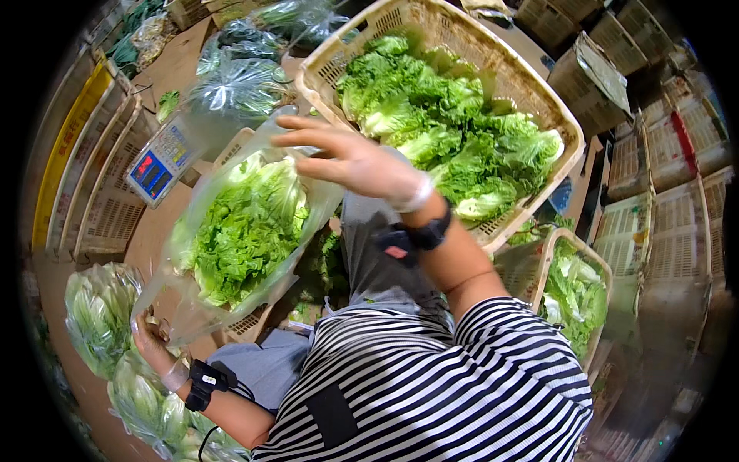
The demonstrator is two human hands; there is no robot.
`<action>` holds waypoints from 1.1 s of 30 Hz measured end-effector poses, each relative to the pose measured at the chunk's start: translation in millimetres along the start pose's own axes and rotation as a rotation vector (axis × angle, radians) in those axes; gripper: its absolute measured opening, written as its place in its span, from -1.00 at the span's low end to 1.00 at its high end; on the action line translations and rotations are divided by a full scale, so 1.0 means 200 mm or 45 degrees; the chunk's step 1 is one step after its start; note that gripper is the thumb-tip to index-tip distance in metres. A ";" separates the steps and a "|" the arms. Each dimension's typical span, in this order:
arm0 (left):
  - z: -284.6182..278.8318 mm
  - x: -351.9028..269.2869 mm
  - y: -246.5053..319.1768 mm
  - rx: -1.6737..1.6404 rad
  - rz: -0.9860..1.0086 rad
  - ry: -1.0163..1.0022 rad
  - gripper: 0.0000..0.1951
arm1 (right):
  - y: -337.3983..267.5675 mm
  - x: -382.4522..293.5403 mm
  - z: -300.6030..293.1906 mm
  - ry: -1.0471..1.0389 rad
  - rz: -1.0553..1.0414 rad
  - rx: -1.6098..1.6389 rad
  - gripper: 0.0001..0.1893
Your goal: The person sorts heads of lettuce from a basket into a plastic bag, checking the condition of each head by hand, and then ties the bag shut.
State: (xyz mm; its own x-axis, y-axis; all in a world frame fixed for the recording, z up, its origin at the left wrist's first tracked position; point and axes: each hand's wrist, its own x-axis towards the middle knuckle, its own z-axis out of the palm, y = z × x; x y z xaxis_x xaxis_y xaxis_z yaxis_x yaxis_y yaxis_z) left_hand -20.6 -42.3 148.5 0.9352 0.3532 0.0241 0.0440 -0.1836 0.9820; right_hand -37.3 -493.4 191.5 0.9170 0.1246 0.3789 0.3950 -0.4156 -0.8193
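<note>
A clear plastic bag (288, 271) lies mouth-up in front of me, with green leafy lettuce (248, 231) inside. It rests over a plastic crate (245, 326) that shows only in part. My left hand (151, 338) pinches the bag's rim at the lower left, its fingertips partly hidden. Above the bag's upper right edge, my right hand (352, 159) is stretched out, fingers apart, holding nothing. Both hands appear to wear thin clear gloves. Beyond the right hand, a large cream plastic crate (508, 43) holds many loose lettuce heads (427, 92).
A digital scale (159, 164) with a lit display stands left of the bag. Bagged greens (236, 86) sit behind it. Filled lettuce bags (101, 317) line the lower left. Stacked crates (109, 208) stand at left. A smaller lettuce crate (603, 277) is at my right.
</note>
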 end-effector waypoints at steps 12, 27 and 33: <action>0.34 -0.33 0.21 -0.023 0.729 0.343 -0.74 | 1.19 -0.76 -0.32 -1.454 0.916 -1.515 -0.59; 0.44 -0.34 0.14 -0.207 0.419 0.124 -0.77 | 0.45 -0.66 -0.80 -0.333 0.368 -0.982 -0.58; 0.70 -0.44 0.20 -0.350 0.406 -0.227 -0.82 | 0.17 -0.88 -1.09 0.986 0.663 0.231 -0.51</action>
State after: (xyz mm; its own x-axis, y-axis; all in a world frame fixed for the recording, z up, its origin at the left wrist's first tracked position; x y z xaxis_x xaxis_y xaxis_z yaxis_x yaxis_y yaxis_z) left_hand -52.5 -208.9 159.6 0.9338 0.1508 0.3245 -0.3284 0.0011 0.9445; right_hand -197.6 -726.1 191.0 0.7142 -0.6961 0.0738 0.0092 -0.0962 -0.9953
